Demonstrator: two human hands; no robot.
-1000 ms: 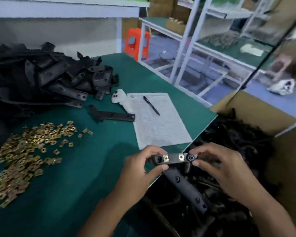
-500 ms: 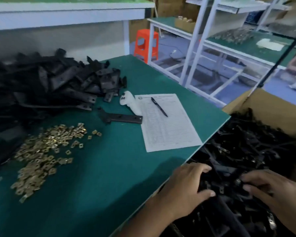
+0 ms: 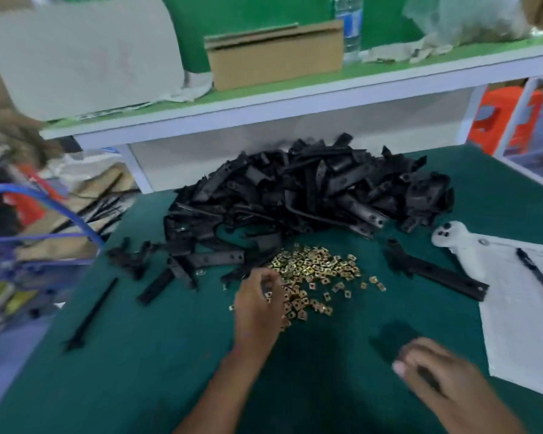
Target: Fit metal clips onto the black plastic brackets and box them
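A heap of black plastic brackets (image 3: 311, 189) lies at the back of the green table (image 3: 138, 371). In front of it spreads a scatter of small brass-coloured metal clips (image 3: 317, 270). My left hand (image 3: 257, 308) reaches into the left edge of the clips, fingertips bunched down among them; whether it grips one is hidden. My right hand (image 3: 436, 371) hovers low over the bare table near the front, blurred, fingers loosely bent, with nothing in it. A single bracket (image 3: 436, 274) lies apart to the right of the clips. The box is out of view.
Loose brackets (image 3: 176, 270) and a long black strip (image 3: 91, 314) lie on the left. A paper sheet (image 3: 521, 308) with a pen (image 3: 536, 277) and a white object (image 3: 449, 236) sit at the right. A blue wire basket (image 3: 44, 214) stands off the left edge; a shelf (image 3: 295, 98) holds a cardboard box (image 3: 273, 54).
The view has swung left from the box to the table. Both hands left the box, where they set down the clipped bracket. My left hand now rests on the clips.
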